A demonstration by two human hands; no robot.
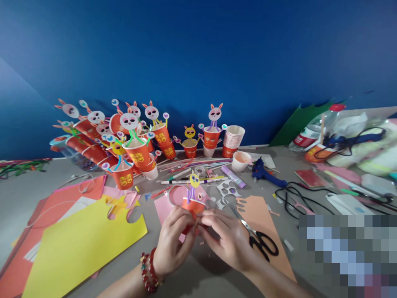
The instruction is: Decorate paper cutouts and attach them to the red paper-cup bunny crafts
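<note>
A red paper cup (192, 203) stands between my hands. Rising from it on purple stems is a yellow paper animal head (194, 179), and a small round tag (201, 196) shows at its right side. My left hand (176, 231), with a beaded bracelet (149, 271) on the wrist, is closed around the cup's left side. My right hand (221, 234) is closed in a pinch against the front right of the cup, its fingertips meeting those of my left hand. What lies between these fingertips is too small to make out.
Yellow paper (83, 244) lies at left, black-handled scissors (263, 242) on orange paper (256, 207) at right. Behind stand several decorated cups (136, 153), stacked cups (233, 140), a blue glue gun (266, 171) with a black cord (300, 194), and a bottle (313, 128).
</note>
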